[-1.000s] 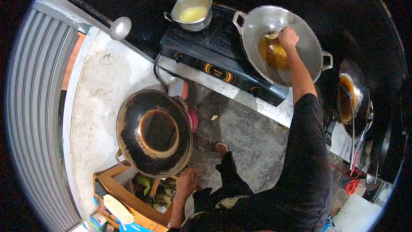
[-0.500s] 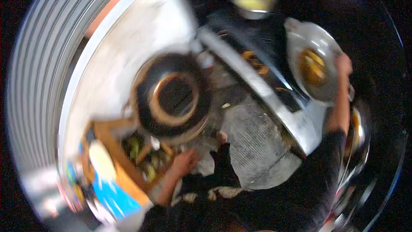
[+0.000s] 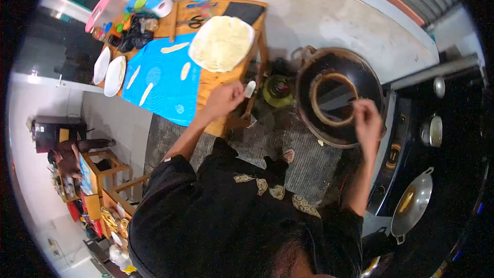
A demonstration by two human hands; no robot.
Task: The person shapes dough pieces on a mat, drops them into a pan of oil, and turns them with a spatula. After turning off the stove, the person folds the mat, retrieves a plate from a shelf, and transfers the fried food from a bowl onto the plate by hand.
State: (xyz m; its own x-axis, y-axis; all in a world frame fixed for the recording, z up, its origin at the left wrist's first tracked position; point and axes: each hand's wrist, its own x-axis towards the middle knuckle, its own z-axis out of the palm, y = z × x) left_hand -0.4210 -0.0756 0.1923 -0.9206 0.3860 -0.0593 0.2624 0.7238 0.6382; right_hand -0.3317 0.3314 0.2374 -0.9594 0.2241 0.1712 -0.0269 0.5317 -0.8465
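Observation:
My left hand is closed with a small white flat piece at its fingertips, beside the wooden table's edge. On that table lie a blue mat with several pale dough strips and a white tray of pale, flat dough. My right hand is over the right side of a large black wok containing dark liquid, its fingers pinched together. Whatever those fingers hold, if anything, is too small to make out.
Two white oval dishes, scissors and bottles stand around the mat. A green round object is between table and wok. At right are a stove and a grey pan with food in oil. Another person is far left.
The view has swung round towards the table. My right hand has left the grey pan's rim and is over the black wok. My left hand has risen beside the table, showing the white piece.

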